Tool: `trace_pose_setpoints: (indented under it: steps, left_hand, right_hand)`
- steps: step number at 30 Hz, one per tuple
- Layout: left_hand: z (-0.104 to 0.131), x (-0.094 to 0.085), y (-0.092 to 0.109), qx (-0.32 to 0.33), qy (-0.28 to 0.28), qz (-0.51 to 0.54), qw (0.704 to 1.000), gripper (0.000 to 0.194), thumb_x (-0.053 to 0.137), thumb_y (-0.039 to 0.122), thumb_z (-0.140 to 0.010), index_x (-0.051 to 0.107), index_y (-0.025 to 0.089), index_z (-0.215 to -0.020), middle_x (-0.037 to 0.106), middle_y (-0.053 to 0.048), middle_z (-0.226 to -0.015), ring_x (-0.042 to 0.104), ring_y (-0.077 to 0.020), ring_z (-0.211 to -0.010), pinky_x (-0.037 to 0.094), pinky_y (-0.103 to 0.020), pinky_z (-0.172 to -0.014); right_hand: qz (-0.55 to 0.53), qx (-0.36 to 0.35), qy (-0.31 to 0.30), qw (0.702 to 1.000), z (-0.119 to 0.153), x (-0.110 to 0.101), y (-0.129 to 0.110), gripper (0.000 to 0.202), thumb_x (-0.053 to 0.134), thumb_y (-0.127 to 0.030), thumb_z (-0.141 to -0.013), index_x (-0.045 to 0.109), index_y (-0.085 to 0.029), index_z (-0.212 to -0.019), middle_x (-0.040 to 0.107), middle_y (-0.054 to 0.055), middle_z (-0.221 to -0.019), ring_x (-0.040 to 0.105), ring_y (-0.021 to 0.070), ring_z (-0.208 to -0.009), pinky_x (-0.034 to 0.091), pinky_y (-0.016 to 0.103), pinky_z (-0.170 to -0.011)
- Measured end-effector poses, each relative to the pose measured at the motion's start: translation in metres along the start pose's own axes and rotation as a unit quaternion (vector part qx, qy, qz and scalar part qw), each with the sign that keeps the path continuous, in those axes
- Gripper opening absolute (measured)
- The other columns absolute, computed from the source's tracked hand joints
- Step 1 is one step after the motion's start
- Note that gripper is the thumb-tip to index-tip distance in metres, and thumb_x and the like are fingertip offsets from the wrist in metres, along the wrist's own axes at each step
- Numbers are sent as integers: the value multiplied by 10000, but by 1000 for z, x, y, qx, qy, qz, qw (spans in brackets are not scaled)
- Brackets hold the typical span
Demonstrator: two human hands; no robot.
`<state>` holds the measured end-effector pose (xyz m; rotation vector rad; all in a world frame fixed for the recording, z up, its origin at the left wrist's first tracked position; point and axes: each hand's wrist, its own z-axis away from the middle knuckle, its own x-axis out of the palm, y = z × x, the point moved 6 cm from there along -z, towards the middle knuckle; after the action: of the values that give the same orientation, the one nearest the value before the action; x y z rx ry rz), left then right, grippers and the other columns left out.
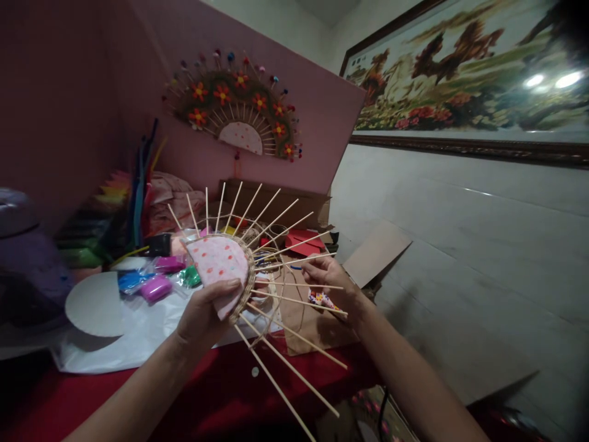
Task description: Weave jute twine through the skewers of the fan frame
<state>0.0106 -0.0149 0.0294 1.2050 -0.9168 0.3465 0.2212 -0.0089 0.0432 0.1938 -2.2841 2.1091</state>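
My left hand grips a half-round fan piece covered in pale pink cloth with red dots, thumb on its face and fingers behind. Thin wooden sticks radiate from its curved edge, where several rows of twine are woven between them. Loose loops of twine hang among the sticks at the right. My right hand is at the outer ends of the right-hand sticks, its fingers drawn together in a pinch. What lies between those fingertips is too small to make out.
A finished fan with orange flowers and coloured ball tips hangs on a pink board. Bagged clay, a white paper half-disc and red paper lie on the red-covered table. A purple container stands left; cardboard leans right.
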Motion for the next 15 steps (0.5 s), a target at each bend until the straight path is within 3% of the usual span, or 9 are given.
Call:
trace_pose_setpoints:
  steps: [5, 8, 11, 15]
  left_hand:
    - [-2, -2, -1, 4, 10, 10, 1000, 305, 560, 64, -620, 684, 49, -898, 722, -127, -699, 681, -229, -610, 572, -288, -573]
    - [-3, -4, -3, 7, 1, 5, 1000, 296, 584, 78, -612, 693, 51, -885, 723, -121, -705, 679, -224, -613, 570, -286, -598]
    - [-5, -5, -4, 8, -21, -4, 1000, 273, 604, 96, -622, 699, 53, -874, 728, -125, -753, 683, -228, -666, 566, -297, -654]
    - [-6, -6, -7, -5, -43, -13, 999, 282, 606, 99, -627, 701, 56, -889, 731, -125, -785, 682, -235, -701, 560, -314, -690]
  right_hand:
    - [-31, 117, -64, 991, 31, 19, 17, 237, 741, -350, -677, 595, -164, -696, 489, -28, -568, 384, 62, -451, 231, 192, -409]
    - [-102, 177, -123, 971, 42, 40, 24, 271, 713, -403, -700, 627, -155, -765, 446, -32, -560, 312, 51, -434, 177, 189, -398]
    - [-175, 187, -171, 951, 45, 56, 23, 296, 748, -371, -668, 623, -155, -828, 411, -55, -537, 204, 36, -423, 131, 178, -398]
    - [-206, 196, -176, 942, 43, 64, 27, 284, 765, -340, -650, 589, -158, -779, 388, -66, -520, 209, 40, -433, 137, 170, -407]
